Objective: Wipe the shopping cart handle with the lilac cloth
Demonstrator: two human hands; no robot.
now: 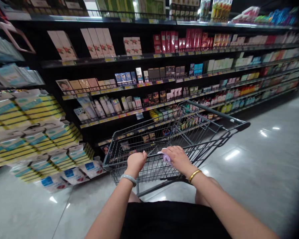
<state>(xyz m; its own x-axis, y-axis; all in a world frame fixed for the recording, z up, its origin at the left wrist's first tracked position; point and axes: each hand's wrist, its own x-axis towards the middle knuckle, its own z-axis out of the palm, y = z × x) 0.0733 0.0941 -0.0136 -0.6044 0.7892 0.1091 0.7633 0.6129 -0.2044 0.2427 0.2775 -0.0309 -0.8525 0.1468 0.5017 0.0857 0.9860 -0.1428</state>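
Head view, clock laid over the scene with twelve at top: we have a grey wire shopping cart (152, 155) at centre, its handle (214, 114) towards three o'clock. Our left hand (137, 163), between six and seven, is curled tight over the cart's near rim; pale bangle (129, 179) on that wrist. Our right hand (178, 160), at five, grips a lilac cloth (167, 158), pressing it to the same rim; gold bangle (194, 175) below. The cloth lies just right of the left hand, not touching it. Beyond the cart we note black shelves (92, 62): flower-printed boxes (97, 43) at eleven, red boxes (168, 41) just past twelve. Yellow-striped packs (37, 137) are stacked between eight and nine. Glossy grey floor (259, 172) at four, streaked with light reflections
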